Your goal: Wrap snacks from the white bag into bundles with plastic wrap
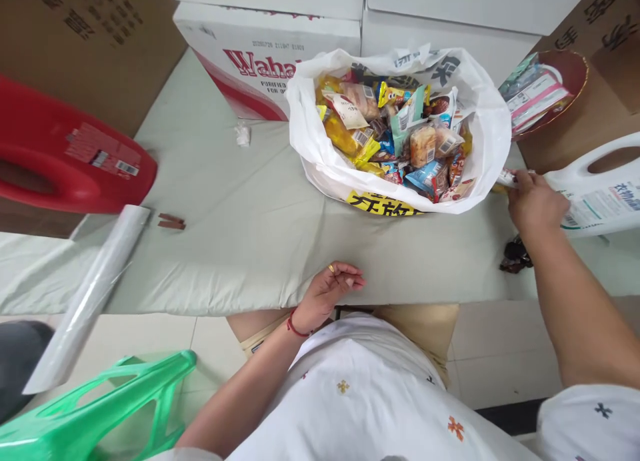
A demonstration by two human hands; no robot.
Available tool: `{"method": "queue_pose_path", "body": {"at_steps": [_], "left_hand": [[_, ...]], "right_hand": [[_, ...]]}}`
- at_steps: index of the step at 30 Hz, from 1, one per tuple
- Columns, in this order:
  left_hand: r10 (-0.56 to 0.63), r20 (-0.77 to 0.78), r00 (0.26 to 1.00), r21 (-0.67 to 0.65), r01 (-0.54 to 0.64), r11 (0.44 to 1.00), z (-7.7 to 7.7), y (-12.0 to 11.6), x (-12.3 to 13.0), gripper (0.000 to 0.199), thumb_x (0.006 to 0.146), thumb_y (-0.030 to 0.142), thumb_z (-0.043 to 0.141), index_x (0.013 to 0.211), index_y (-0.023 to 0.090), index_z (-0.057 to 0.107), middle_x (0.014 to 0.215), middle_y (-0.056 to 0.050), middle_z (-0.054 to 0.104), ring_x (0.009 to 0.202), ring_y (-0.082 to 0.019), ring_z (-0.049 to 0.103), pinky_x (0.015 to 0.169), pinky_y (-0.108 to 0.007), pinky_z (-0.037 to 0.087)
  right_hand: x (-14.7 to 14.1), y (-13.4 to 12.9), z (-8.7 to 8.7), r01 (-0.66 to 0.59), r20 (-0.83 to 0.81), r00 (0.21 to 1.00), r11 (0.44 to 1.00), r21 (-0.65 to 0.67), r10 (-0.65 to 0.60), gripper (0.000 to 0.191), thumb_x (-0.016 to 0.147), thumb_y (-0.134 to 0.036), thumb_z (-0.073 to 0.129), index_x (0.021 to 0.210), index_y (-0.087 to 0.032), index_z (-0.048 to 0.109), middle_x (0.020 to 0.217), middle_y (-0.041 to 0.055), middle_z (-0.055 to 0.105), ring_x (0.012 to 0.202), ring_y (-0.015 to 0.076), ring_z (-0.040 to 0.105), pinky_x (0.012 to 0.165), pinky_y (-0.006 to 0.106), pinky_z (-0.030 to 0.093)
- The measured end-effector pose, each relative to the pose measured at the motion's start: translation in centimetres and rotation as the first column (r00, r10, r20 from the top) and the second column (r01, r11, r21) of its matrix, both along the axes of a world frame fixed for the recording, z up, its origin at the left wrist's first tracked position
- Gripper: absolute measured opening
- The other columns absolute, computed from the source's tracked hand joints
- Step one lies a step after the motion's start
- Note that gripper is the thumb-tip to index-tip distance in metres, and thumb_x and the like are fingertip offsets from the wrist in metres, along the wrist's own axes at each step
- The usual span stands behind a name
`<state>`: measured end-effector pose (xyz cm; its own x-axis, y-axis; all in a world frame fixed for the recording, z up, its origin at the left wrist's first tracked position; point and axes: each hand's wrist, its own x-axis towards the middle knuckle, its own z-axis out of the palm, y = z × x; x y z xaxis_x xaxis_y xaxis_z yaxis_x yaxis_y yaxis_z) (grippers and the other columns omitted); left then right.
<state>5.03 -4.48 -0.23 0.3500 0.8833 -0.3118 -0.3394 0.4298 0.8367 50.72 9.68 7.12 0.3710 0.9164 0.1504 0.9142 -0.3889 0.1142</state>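
My right hand (537, 201) reaches out to the right of the white plastic bag (320, 174). Its fingers are closed on a small wrapped snack (507, 177), partly covered by the fingertips. The bag stands wide open on the cloth-covered table (240, 248), full of small packaged snacks (395, 141) in yellow, blue and clear wrappers. Near the table's front edge, in front of my body, my left hand (330, 291) rests with loosely bent fingers and nothing visible in it. It wears a ring and a red bracelet.
White cartons (265, 61) line the back. At the left are a red jug (75, 154), a plastic film roll (95, 288), brown sticks (171, 221) and a green stool (110, 401). At the right stand a white detergent bottle (605, 188), a bowl of packets (577, 78) and dark objects (515, 254).
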Motion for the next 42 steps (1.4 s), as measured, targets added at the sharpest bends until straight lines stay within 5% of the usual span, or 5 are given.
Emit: {"method": "queue_pose_path", "body": {"at_steps": [11,21,24,33,42], "left_hand": [[-0.072,-0.374,0.925,0.335,0.207,0.919,1.4,-0.1,4.0,0.036,0.101,0.054,0.064,0.098,0.020,0.073,0.091,-0.006,0.072,0.084,-0.018,0.065,0.080,-0.031,0.051],[0.027,-0.328,0.944,0.038,-0.015,0.999,1.8,1.3,8.0,0.027,0.086,0.044,0.073,0.090,0.019,0.064,0.070,0.003,0.059,0.057,-0.010,0.050,0.056,-0.024,0.042],[0.140,-0.460,0.877,0.176,-0.065,0.982,1.6,0.9,7.6,0.015,0.091,0.031,0.066,0.081,0.020,0.064,0.065,0.003,0.059,0.057,-0.011,0.051,0.057,-0.024,0.041],[0.488,-0.606,0.628,0.787,0.385,0.483,0.7,-0.7,8.9,0.026,0.106,0.021,0.047,0.111,0.018,0.073,0.138,-0.017,0.070,0.140,-0.028,0.061,0.113,-0.047,0.055],[0.509,-0.771,0.382,0.596,0.715,0.366,-3.0,-2.7,9.3,0.075,0.104,0.035,0.058,0.168,0.009,0.029,0.177,-0.031,0.020,0.168,-0.040,0.003,0.130,-0.067,0.030]], "right_hand": [[-5.7,-20.1,0.6,-0.329,0.073,0.943,0.875,0.355,0.325,0.049,0.102,-0.036,0.063,0.150,-0.024,0.063,0.142,0.0136,0.072,0.122,0.0277,0.074,0.094,0.033,0.056],[-15.0,-19.5,-6.2,-0.603,0.056,0.780,0.725,0.333,0.623,0.058,0.103,-0.013,0.061,0.158,-0.029,0.055,0.143,0.0111,0.073,0.094,0.0199,0.079,0.076,0.027,0.057],[-15.4,-19.4,-6.5,-0.598,0.062,0.788,0.738,0.314,0.612,0.052,0.102,-0.012,0.063,0.150,-0.030,0.063,0.139,0.0089,0.075,0.081,0.0165,0.077,0.071,0.027,0.056],[-15.5,-20.1,-6.6,-0.618,0.010,0.761,0.720,0.317,0.649,0.046,0.101,-0.009,0.063,0.144,-0.025,0.068,0.136,0.0113,0.075,0.090,0.0207,0.079,0.076,0.031,0.059],[-16.3,-19.9,-5.3,-0.666,-0.132,0.652,0.647,0.372,0.747,0.074,0.099,-0.004,0.058,0.166,-0.031,0.044,0.145,0.0102,0.071,0.104,0.0219,0.079,0.087,0.032,0.064]]}}
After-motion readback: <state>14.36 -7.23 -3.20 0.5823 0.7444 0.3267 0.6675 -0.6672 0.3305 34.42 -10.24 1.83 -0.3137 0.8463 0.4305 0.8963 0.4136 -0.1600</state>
